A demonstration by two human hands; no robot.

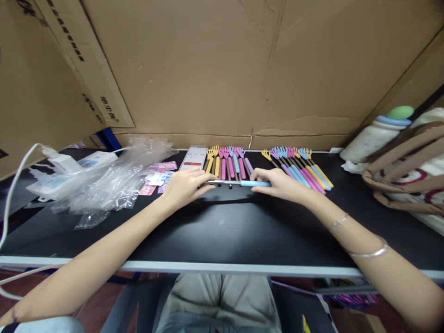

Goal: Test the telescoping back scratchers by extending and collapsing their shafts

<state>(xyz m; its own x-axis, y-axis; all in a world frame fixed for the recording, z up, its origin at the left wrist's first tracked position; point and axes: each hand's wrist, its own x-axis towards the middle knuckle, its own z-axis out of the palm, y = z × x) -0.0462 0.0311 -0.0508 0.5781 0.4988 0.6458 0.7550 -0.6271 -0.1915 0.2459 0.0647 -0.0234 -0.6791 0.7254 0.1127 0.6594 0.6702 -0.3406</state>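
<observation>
Crinkled plastic bags lie at the table's left. Left hand pinches the metal end of a blue scratcher, right hand grips its blue handle, held level just above the table before a phone and two scratcher rows. A bottle stands far right.
</observation>
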